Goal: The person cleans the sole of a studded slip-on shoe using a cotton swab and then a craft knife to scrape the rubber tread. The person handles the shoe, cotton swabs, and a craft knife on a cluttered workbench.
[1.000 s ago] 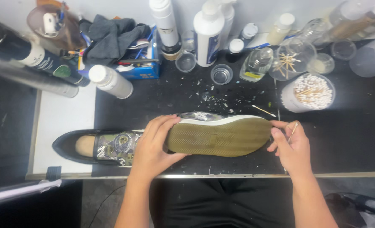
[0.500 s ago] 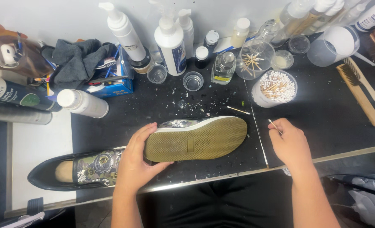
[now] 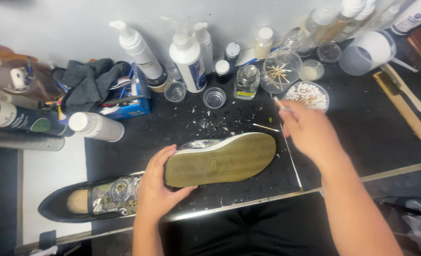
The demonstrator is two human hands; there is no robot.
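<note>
My left hand (image 3: 157, 185) grips the heel end of a shoe (image 3: 224, 159) tipped on its side, its tan ribbed sole facing me and a white edge along the top. My right hand (image 3: 305, 129) is raised above the toe end, pinching a cotton swab (image 3: 278, 103) whose tip points toward a round tub of cotton swabs (image 3: 310, 95). A second patterned shoe (image 3: 96, 199) lies flat to the left, partly behind my left wrist.
Pump bottles (image 3: 189, 52), small glass jars (image 3: 214, 97) and a glass bottle (image 3: 246, 81) line the back. A grey cloth (image 3: 89, 80) lies on a blue box, spray cans (image 3: 96, 126) at left. Wooden brushes (image 3: 400, 104) lie at right. Debris flecks and a loose swab (image 3: 266, 127) dot the black mat.
My right hand has lifted from the mat beside the toe and moved up toward the tub of swabs, still holding the swab. The left hand keeps its grip on the shoe.
</note>
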